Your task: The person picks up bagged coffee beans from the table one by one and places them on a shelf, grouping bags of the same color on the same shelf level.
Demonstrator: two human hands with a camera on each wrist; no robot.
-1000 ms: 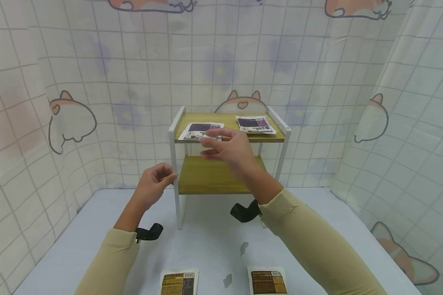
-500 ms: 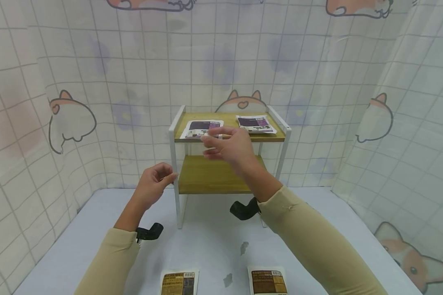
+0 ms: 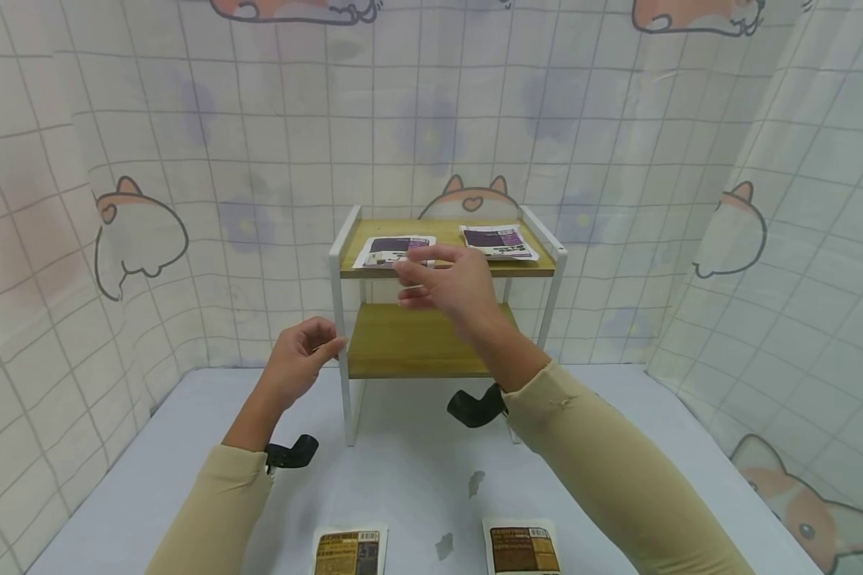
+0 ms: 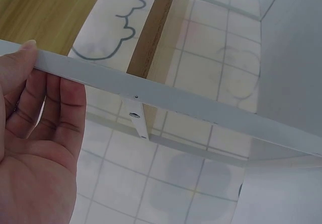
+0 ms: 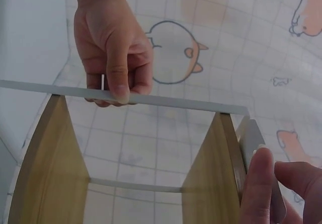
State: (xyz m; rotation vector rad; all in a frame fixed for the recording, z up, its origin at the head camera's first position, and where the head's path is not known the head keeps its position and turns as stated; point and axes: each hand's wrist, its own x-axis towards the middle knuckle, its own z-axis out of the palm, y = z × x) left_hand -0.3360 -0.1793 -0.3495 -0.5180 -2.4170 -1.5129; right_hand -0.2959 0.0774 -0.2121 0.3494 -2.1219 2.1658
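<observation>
In the head view, my left hand (image 3: 298, 361) holds the white front-left post of a two-tier shelf (image 3: 417, 343). The left wrist view shows the thumb on one face of that post (image 4: 95, 73) and curled fingers behind it. At the top board's front edge, my right hand (image 3: 449, 291) pinches the near right part of a flat white-and-purple food pouch (image 3: 384, 250). Seen edge-on in the right wrist view, the pouch (image 5: 262, 176) sits between thumb and finger, close beside the upper board. A second purple-and-white pouch (image 3: 499, 242) lies to its right.
Two brown-labelled pouches (image 3: 347, 551) lie on the white table (image 3: 403, 487) near me, left and right. The lower wooden board (image 3: 417, 339) sits under the top one. Patterned curtain (image 3: 431, 120) surrounds the table's back and sides.
The left pouch has shifted slightly back and right, its near edge now closer to the board. My right hand has edged slightly right; the left hand stays on the post.
</observation>
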